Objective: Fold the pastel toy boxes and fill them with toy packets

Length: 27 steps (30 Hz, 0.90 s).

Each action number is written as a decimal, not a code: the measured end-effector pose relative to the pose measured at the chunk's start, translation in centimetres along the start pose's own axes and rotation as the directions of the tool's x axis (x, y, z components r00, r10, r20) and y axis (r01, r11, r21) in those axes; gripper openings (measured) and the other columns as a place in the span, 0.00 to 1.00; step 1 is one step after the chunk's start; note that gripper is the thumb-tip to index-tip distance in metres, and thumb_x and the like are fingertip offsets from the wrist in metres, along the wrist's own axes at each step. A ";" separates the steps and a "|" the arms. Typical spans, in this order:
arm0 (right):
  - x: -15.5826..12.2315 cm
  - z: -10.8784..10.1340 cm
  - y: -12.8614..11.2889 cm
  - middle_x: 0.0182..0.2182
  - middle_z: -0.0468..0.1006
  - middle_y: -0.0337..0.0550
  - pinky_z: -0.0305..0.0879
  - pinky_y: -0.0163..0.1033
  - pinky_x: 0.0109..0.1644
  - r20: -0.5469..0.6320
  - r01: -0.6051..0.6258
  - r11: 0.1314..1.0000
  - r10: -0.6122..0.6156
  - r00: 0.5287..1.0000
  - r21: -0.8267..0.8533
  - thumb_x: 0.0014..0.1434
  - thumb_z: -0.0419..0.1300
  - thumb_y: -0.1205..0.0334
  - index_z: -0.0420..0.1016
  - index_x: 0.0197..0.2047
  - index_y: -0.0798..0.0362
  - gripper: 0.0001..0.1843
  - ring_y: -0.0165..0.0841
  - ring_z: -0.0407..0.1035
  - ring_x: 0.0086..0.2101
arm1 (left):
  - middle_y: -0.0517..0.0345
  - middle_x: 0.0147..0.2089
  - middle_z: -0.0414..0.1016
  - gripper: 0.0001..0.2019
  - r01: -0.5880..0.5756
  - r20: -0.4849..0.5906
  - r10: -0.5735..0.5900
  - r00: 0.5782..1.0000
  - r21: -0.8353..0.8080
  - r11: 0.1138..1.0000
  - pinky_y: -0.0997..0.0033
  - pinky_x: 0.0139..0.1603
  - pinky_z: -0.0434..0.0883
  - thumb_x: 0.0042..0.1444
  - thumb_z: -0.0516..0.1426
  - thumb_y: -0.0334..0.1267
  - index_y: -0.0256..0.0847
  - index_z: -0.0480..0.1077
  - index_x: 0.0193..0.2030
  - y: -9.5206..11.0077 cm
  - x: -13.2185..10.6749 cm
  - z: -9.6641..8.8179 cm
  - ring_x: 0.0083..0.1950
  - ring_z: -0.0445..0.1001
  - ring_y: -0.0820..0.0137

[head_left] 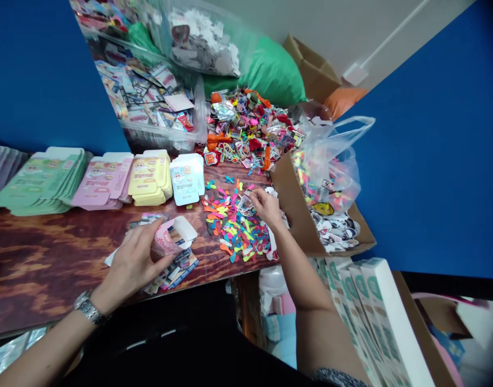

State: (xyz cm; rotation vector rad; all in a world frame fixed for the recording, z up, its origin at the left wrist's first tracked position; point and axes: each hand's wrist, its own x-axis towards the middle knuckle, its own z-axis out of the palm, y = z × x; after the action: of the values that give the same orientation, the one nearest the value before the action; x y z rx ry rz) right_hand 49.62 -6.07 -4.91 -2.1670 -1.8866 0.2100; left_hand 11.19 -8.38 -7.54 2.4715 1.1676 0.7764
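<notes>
Black clothing fills the bottom centre of the frame, nearest the camera, with a bare forearm rising on either side of it. The left hand, a metal wristwatch at its wrist, grasps a pink carton left of the frame's centre, thumb and fingers curled around its wall. The carton is unfolded into a box, its open end towards the right; whether anything lies inside cannot be made out.

One carton stands shaped, then, and its near end is unclosed, so I judge it only part-finished. Much is left flat: green cartons, lilac cartons, yellow cartons and pale-blue cartons lie in stacks along the left and middle of the table. No closed, filled carton shows in view.

The right hand, right of centre, pinches a small whitish piece between thumb and fingertips — too blurred to name — just over a pile of uninflated balloons. The pink carton lies to the left of that hand, apart from it, with part of the balloon pile between; beneath the carton and left hand, printed cards spread towards the table's near edge.
</notes>
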 end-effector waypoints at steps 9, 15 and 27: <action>0.4 0.6 -2.3 0.39 0.79 0.46 0.60 0.35 0.43 0.052 0.025 1.000 -0.024 0.998 -0.015 0.67 0.53 0.56 0.78 0.44 0.51 0.14 0.36 0.71 0.41 | 0.41 0.56 0.69 0.37 0.001 0.015 -0.002 1.000 0.010 1.000 0.53 0.53 0.70 0.59 0.58 0.50 0.40 0.50 0.70 0.1 0.0 0.3 0.54 0.71 0.53; 2.0 3.4 -3.8 0.33 0.79 0.43 0.57 0.35 0.35 0.192 0.011 0.999 -0.003 0.981 -0.042 0.63 0.59 0.55 0.78 0.46 0.49 0.12 0.36 0.71 0.34 | 0.41 0.58 0.68 0.36 -0.014 0.017 0.013 1.000 0.015 1.000 0.53 0.57 0.69 0.60 0.57 0.50 0.40 0.49 0.71 0.6 0.2 0.5 0.56 0.70 0.53; -2.1 -2.4 -10.1 0.27 0.69 0.37 0.57 0.33 0.34 0.174 0.296 0.883 -0.376 0.910 0.364 0.66 0.55 0.54 0.74 0.33 0.52 0.14 0.30 0.64 0.29 | 0.38 0.59 0.67 0.38 0.086 0.034 -0.089 0.995 0.097 0.992 0.52 0.56 0.69 0.59 0.58 0.46 0.35 0.48 0.71 2.2 2.8 2.2 0.58 0.68 0.50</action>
State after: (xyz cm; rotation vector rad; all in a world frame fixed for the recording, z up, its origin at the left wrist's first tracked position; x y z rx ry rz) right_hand 40.41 -7.14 0.19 -1.6194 -2.1398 0.6917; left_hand 15.28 -7.63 -7.31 2.4804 1.3184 0.6605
